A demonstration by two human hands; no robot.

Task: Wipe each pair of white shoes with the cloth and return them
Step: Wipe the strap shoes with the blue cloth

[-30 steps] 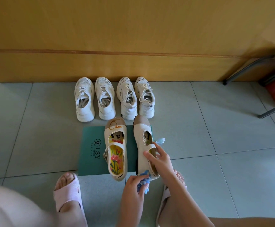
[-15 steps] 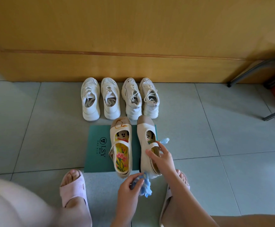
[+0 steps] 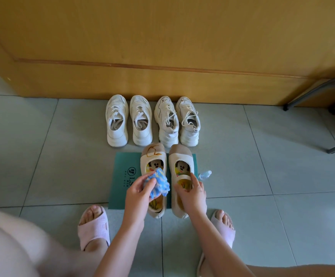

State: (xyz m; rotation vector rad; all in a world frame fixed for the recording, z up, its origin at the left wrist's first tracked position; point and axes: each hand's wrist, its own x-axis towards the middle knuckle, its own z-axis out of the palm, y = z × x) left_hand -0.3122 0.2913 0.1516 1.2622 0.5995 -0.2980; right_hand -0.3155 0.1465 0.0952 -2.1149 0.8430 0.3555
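The fluffy blue-and-white cloth [image 3: 158, 184] is bunched in the left hand [image 3: 140, 191], whose fingers curl round it over the opening of the left strap shoe [image 3: 152, 156]. Beside it, the right hand [image 3: 192, 195] grips the right strap shoe [image 3: 180, 156] at its strap. Both shoes sit on a green mat [image 3: 122, 176], with a spray bottle [image 3: 205, 174] just to their right. Two pairs of white sneakers [image 3: 152, 120] stand beyond, toes against a wooden panel [image 3: 162, 47]
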